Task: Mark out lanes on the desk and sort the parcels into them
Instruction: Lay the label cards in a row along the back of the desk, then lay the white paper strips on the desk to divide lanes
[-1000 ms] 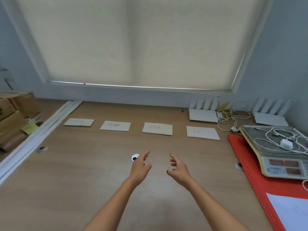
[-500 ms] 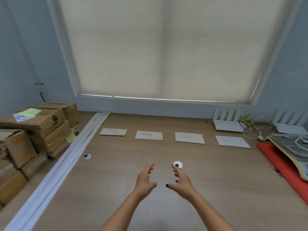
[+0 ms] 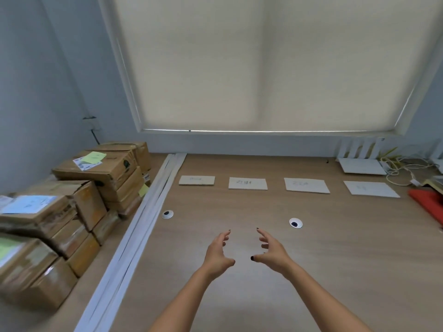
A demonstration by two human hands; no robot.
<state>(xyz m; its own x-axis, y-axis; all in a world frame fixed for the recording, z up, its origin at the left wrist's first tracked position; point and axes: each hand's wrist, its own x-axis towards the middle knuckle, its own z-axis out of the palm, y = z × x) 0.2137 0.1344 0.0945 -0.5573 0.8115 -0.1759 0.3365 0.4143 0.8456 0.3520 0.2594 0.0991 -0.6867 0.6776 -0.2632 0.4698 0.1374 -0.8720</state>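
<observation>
Left hand [image 3: 217, 256]: raised over the near middle of the surface [image 3: 239, 295], fingers loosely spread, palm turned inward, holding nothing.
Right hand [image 3: 272, 254]: just beside it, apart, fingers half-curled and spread, likewise holding nothing.
Parcels [image 3: 72, 207]: brown cardboard, stacked in tiers at far left, beyond the white strips [image 3: 134, 231]; yellow-green sticky note [image 3: 94, 156] and printed label on the topmost.
Lane cards: four pale cards in a row across the far surface, well apart from both hands — first [image 3: 197, 180], second [image 3: 247, 183], third [image 3: 306, 185], fourth [image 3: 371, 189]; handwriting present, too faint to read.
Cable grommets: two round, one left [image 3: 167, 214], one right [image 3: 295, 223].
White router [image 3: 362, 164] with cables, far right.
Red mat [image 3: 429, 204], right edge.
</observation>
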